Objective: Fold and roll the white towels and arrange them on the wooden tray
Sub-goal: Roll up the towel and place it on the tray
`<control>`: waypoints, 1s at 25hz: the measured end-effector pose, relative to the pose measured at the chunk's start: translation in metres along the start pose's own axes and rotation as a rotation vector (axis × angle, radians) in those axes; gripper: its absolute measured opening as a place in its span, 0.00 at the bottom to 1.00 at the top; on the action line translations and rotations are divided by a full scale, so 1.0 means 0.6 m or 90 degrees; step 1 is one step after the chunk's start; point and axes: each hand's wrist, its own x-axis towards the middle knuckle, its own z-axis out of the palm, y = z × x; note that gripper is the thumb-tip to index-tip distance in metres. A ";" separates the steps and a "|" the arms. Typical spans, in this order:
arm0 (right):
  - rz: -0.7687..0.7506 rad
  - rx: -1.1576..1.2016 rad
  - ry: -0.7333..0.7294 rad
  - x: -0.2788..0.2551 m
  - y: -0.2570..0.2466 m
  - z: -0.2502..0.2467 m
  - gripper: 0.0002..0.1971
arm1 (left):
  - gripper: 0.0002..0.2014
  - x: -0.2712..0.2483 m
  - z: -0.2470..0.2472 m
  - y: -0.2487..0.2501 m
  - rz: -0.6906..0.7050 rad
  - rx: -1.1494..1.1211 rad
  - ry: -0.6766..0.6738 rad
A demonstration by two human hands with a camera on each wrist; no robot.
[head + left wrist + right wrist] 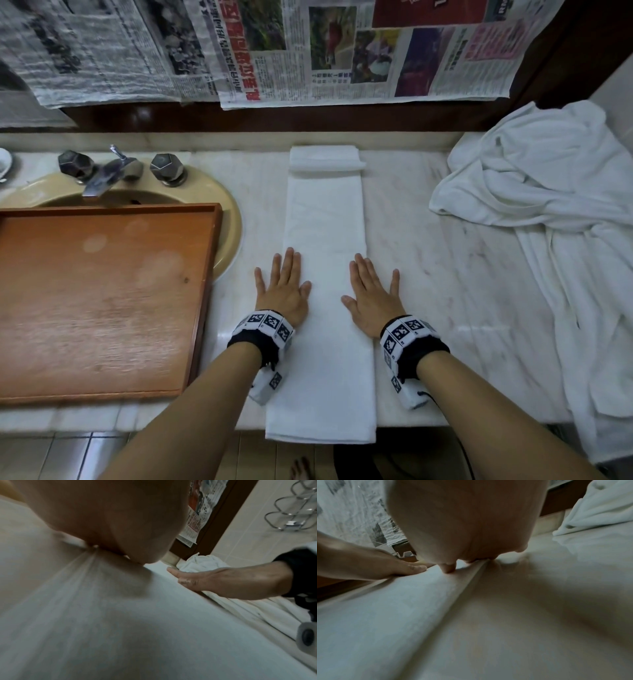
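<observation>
a: what is seen on the marble counter (445, 240)?
b: a folded white towel (325, 274), pressed flat by left hand (284, 291) and right hand (371, 298), fingers straight.
a: and around it?
b: wooden tray (205, 308) over the sink (226, 205); newspapers (308, 51) hung behind.

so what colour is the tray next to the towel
Reddish-brown wood, with a few pale blotches on the wooden tray; clearest in the head view.
</observation>
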 end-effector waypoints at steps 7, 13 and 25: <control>-0.065 -0.071 -0.004 -0.006 -0.038 -0.025 0.34 | 0.32 -0.002 -0.027 0.027 0.034 0.025 0.030; 0.117 0.018 0.002 -0.104 0.023 0.045 0.34 | 0.31 -0.128 0.056 -0.072 -0.122 -0.041 0.040; -0.047 -0.026 0.166 -0.209 -0.015 0.118 0.32 | 0.27 -0.230 0.110 -0.076 0.100 0.034 0.124</control>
